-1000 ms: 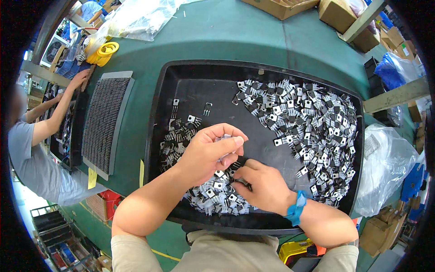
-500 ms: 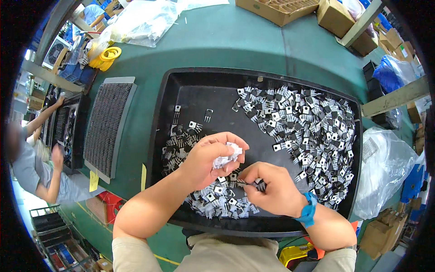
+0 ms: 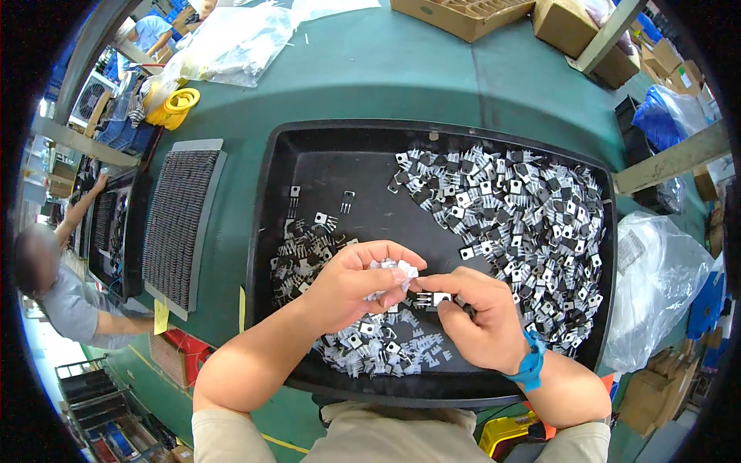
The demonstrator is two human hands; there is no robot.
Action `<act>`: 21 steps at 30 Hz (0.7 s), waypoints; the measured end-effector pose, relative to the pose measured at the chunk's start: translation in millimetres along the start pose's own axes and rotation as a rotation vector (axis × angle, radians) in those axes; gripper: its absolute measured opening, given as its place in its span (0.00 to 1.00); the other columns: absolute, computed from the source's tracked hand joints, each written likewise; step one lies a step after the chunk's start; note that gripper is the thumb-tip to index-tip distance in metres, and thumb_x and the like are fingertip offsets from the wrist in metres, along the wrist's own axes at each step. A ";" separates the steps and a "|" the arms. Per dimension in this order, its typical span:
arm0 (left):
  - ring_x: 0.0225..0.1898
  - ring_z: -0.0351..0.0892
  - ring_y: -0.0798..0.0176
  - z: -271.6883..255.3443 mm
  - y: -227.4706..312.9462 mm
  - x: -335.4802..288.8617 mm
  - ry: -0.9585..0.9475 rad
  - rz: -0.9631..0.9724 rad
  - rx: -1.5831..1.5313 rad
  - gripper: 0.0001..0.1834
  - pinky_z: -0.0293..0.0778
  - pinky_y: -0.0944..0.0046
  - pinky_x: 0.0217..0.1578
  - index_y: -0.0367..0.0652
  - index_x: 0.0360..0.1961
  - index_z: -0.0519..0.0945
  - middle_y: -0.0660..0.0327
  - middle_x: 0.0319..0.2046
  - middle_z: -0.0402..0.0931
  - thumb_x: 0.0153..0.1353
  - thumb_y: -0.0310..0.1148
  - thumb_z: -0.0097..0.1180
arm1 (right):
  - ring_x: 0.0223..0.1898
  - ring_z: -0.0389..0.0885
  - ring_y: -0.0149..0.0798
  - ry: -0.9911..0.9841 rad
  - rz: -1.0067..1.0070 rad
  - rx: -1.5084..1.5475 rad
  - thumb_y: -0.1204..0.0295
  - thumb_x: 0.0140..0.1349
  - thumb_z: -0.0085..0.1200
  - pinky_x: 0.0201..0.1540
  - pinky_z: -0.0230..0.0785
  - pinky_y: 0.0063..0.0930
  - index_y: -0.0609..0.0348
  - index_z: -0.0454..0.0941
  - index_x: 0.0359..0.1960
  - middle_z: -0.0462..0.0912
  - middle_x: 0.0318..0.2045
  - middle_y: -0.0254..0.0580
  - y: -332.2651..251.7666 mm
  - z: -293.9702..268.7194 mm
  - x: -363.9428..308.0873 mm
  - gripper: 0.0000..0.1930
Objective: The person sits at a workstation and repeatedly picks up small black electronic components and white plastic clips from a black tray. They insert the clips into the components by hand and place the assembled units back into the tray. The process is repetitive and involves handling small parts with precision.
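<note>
While the left hand [image 3: 359, 278] curls around a bunch of small white pieces [image 3: 395, 273], its thumb pressed over them, the right hand [image 3: 488, 320] pinches a black three-legged component [image 3: 432, 299], metal tab beside the thumb and legs pointing left; half a second ago the right hand was lower and a little apart, over the near pile, and now its forefinger reaches the left fingertips; both hands are above a black tray [image 3: 332, 166], where a large heap of similar components [image 3: 532, 224] fills the right side; loose white pieces [image 3: 428, 349] lie near the front edge; at far left, a co-worker [image 3: 77, 301] now leans lower, the nearer arm dropped.
</note>
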State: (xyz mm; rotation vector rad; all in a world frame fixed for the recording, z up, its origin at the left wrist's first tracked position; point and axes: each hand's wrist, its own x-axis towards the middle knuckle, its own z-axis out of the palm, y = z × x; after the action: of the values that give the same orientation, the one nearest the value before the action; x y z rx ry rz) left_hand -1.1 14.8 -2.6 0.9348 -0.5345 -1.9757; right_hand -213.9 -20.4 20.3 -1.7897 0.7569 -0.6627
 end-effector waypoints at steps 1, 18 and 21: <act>0.24 0.68 0.76 1.4 1.3 -0.5 0.006 -0.013 0.002 0.13 0.59 0.77 0.20 0.35 0.47 0.76 0.59 0.33 0.78 0.62 0.29 0.55 | 0.20 0.70 0.34 0.013 0.007 0.005 0.85 0.52 0.47 0.24 0.62 0.26 0.62 0.80 0.44 0.73 0.22 0.42 -1.5 0.4 0.1 0.18; 0.25 0.69 0.74 -1.4 0.8 2.1 0.003 -0.083 -0.015 0.10 0.59 0.77 0.19 0.35 0.44 0.77 0.58 0.32 0.78 0.63 0.28 0.52 | 0.21 0.71 0.38 0.046 -0.016 -0.024 0.85 0.49 0.48 0.24 0.65 0.28 0.62 0.77 0.49 0.75 0.25 0.44 -5.9 4.1 -2.4 0.22; 0.25 0.68 0.75 0.6 0.0 1.8 0.030 -0.090 0.007 0.10 0.59 0.77 0.19 0.36 0.43 0.77 0.59 0.32 0.78 0.63 0.29 0.53 | 0.20 0.71 0.38 0.038 -0.008 -0.020 0.85 0.49 0.48 0.24 0.65 0.28 0.63 0.77 0.50 0.76 0.26 0.45 -2.6 5.1 -3.6 0.23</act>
State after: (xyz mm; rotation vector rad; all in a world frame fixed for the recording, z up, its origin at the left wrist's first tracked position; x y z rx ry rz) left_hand -2.2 13.2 -3.0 1.0072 -0.4901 -2.0373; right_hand -212.0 -13.9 20.8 -1.8036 0.7847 -0.6989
